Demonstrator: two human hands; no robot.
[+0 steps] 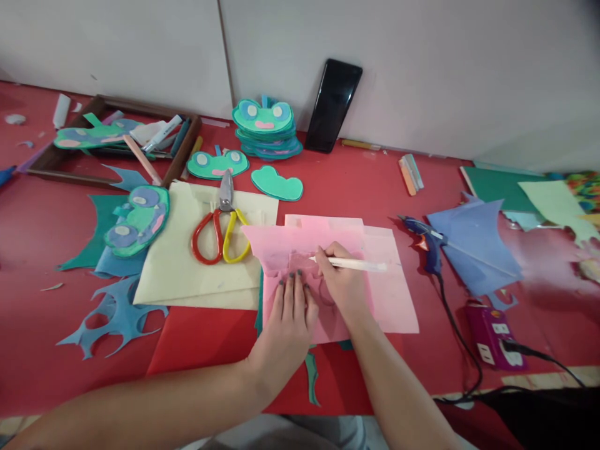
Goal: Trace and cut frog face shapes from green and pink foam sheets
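My right hand [344, 278] is closed round a white pen [360, 264], its tip touching the pink felt sheet [276, 240]. Fingers stretched out, my left hand [290, 319] lies on the same pink felt beside the pen tip. Faint outlines show on the felt near my fingers; what lies under them I cannot make out fully. Lighter pink sheets [396, 300] spread out beneath it. Left of the felt, scissors [225, 225] with one red and one yellow handle rest on cream felt [182, 281].
Stacked green frog faces [265, 128] stand near a black phone [334, 106] leaning on the wall. A wooden frame [60, 172] with markers lies at the left. Rightward are a glue gun [424, 240], blue felt [473, 244] and a purple power strip [494, 334] with cords.
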